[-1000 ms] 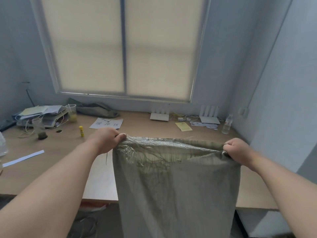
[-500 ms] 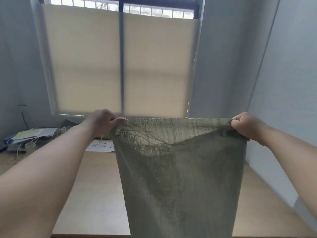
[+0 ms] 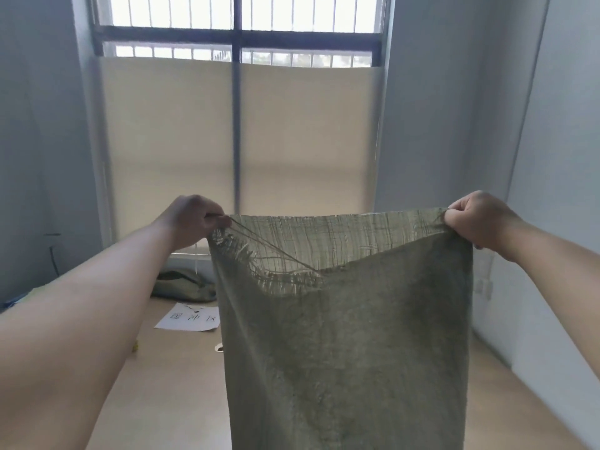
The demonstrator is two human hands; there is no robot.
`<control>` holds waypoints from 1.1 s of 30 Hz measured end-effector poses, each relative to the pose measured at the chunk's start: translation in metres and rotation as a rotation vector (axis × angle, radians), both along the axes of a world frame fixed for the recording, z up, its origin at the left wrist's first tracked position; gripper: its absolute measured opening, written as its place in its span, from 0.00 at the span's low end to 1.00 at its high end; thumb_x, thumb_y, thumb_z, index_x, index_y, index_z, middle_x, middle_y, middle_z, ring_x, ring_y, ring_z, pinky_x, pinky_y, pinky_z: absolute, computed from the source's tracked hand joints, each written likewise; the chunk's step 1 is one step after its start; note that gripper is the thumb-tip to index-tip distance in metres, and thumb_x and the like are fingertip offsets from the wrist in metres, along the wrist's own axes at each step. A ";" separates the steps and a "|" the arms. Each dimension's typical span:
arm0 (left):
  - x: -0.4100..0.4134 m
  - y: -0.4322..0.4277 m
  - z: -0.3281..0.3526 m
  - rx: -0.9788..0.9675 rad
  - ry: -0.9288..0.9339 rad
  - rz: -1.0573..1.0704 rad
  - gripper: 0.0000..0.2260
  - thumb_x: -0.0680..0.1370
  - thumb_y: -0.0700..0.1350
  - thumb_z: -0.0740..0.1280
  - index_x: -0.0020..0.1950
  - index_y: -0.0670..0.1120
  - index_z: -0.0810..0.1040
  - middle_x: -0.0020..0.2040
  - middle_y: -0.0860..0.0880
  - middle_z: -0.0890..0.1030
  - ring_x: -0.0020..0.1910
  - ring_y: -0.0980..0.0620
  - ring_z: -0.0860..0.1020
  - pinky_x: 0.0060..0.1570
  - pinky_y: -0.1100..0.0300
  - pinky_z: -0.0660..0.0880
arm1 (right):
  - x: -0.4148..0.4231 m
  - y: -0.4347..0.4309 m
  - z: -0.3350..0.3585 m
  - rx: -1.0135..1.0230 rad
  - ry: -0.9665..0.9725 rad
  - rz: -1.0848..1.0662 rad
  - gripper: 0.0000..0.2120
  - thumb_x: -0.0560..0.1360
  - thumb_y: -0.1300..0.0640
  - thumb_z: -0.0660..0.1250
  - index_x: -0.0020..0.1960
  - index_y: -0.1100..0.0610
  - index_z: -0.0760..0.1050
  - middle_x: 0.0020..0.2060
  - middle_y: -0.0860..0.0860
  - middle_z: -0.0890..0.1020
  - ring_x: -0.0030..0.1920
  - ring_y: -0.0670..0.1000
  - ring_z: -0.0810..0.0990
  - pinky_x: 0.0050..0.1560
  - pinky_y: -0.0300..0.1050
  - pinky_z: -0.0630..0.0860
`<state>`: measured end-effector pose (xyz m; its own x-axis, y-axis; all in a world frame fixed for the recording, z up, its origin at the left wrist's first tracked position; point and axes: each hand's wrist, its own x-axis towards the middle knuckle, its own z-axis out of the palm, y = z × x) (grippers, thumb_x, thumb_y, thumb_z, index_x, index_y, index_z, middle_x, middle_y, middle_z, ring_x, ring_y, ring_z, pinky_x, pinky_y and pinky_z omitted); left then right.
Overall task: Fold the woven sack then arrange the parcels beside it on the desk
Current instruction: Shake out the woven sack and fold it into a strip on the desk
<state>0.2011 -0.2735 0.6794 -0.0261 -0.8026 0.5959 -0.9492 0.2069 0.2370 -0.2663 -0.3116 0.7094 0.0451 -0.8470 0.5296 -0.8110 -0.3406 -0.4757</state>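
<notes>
A green-grey woven sack hangs stretched in the air in front of me, mouth up, with frayed threads along its top edge. My left hand grips the sack's top left corner. My right hand grips the top right corner. The near layer of the mouth sags lower than the far layer. The sack's lower part runs out of the bottom of the frame and hides much of the wooden desk. No parcels show.
A second crumpled green-grey sack lies at the back of the desk under the window. A white sheet with writing lies in front of it. Grey walls close in on both sides, the right one near.
Both hands have lifted the sack higher, from desk level to in front of the window blind. The view has tilted upward, so most of the desk items have dropped out of sight.
</notes>
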 end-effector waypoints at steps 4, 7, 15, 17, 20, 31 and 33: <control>-0.002 -0.030 0.013 -0.022 -0.040 0.027 0.06 0.77 0.46 0.73 0.44 0.44 0.87 0.35 0.44 0.83 0.37 0.43 0.80 0.39 0.55 0.74 | -0.005 -0.044 0.007 -0.012 -0.026 0.026 0.17 0.71 0.65 0.58 0.27 0.54 0.59 0.22 0.53 0.60 0.23 0.53 0.63 0.28 0.39 0.64; -0.002 -0.052 0.015 -0.014 -0.021 0.059 0.06 0.77 0.46 0.73 0.44 0.45 0.87 0.37 0.42 0.84 0.39 0.43 0.81 0.41 0.54 0.75 | -0.006 -0.079 0.006 0.013 -0.033 0.054 0.16 0.72 0.66 0.58 0.27 0.55 0.60 0.21 0.52 0.60 0.22 0.53 0.63 0.26 0.38 0.63; 0.012 -0.107 0.003 0.016 0.039 0.105 0.07 0.77 0.48 0.72 0.43 0.47 0.87 0.37 0.47 0.84 0.35 0.53 0.77 0.35 0.62 0.70 | 0.013 -0.158 -0.011 0.062 -0.069 0.081 0.11 0.69 0.63 0.58 0.29 0.57 0.65 0.21 0.50 0.61 0.24 0.53 0.65 0.26 0.40 0.66; 0.019 -0.124 -0.002 0.014 0.055 0.112 0.07 0.78 0.49 0.72 0.43 0.47 0.87 0.38 0.46 0.84 0.38 0.49 0.78 0.36 0.61 0.71 | 0.024 -0.173 -0.017 0.056 -0.077 0.078 0.10 0.69 0.64 0.58 0.29 0.57 0.66 0.22 0.51 0.61 0.26 0.53 0.64 0.26 0.40 0.66; 0.034 -0.151 -0.013 0.025 0.081 0.122 0.08 0.78 0.49 0.72 0.43 0.48 0.87 0.38 0.45 0.84 0.42 0.45 0.80 0.40 0.56 0.73 | 0.041 -0.193 -0.029 0.079 -0.066 0.054 0.09 0.69 0.62 0.59 0.29 0.58 0.69 0.22 0.51 0.62 0.26 0.53 0.65 0.25 0.40 0.67; 0.068 -0.236 -0.041 0.100 0.205 -0.013 0.12 0.78 0.52 0.70 0.37 0.50 0.84 0.32 0.48 0.80 0.33 0.51 0.74 0.32 0.60 0.68 | 0.078 -0.248 -0.069 0.099 -0.170 -0.138 0.13 0.73 0.63 0.58 0.38 0.66 0.78 0.26 0.55 0.72 0.29 0.58 0.72 0.29 0.45 0.75; 0.071 -0.249 -0.051 0.125 0.267 -0.026 0.12 0.78 0.53 0.70 0.37 0.51 0.82 0.32 0.50 0.79 0.33 0.52 0.73 0.33 0.60 0.67 | 0.078 -0.252 -0.076 0.111 -0.184 -0.138 0.13 0.75 0.61 0.58 0.39 0.66 0.77 0.28 0.56 0.72 0.30 0.57 0.72 0.30 0.45 0.75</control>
